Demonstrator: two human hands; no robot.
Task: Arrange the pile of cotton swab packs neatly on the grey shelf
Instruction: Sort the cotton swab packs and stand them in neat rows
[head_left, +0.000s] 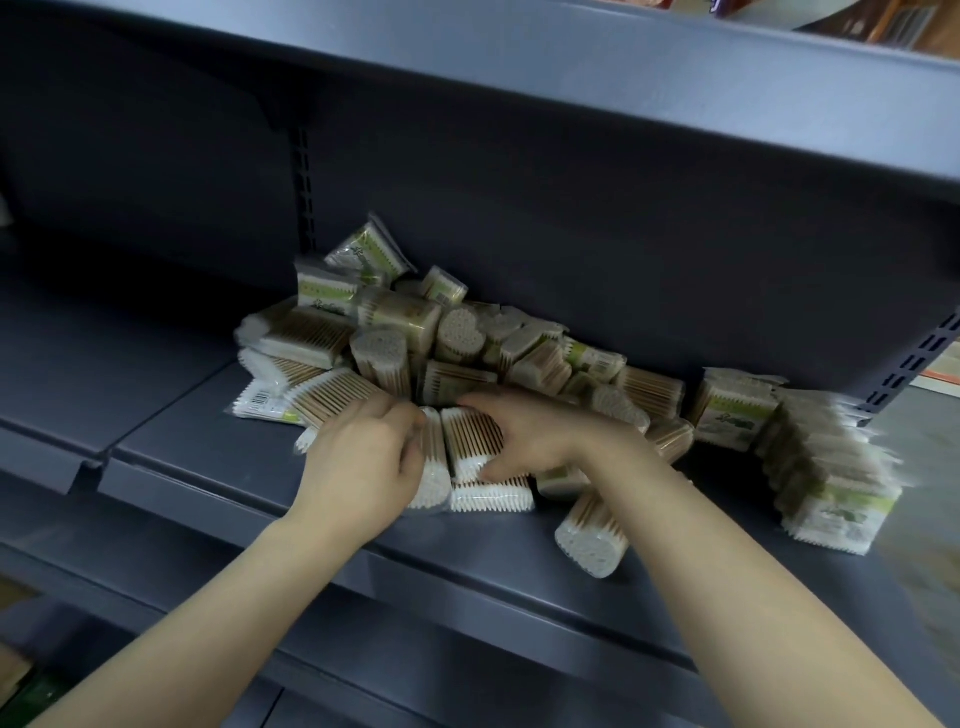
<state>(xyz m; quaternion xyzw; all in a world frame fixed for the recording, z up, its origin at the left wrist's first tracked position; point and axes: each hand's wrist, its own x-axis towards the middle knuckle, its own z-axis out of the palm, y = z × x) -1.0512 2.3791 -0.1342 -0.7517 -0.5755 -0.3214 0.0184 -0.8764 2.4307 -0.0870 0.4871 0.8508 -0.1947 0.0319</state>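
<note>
Gripping: both hands on packs at pile's front edge
left hand (363, 457): fingers curled round upright swab pack (434, 467)
right hand (535, 436): clamped on adjacent pack (470, 441), thumb underneath
pile (447, 338): loose heap, mid grey shelf (197, 436), against back panel
neat row (810, 447): standing packs, right of pile

Loose pile of cotton swab packs (415, 332) on the grey shelf (171, 441), neat upright row of packs (826, 457) at right, one pack (592, 535) near front edge
</note>
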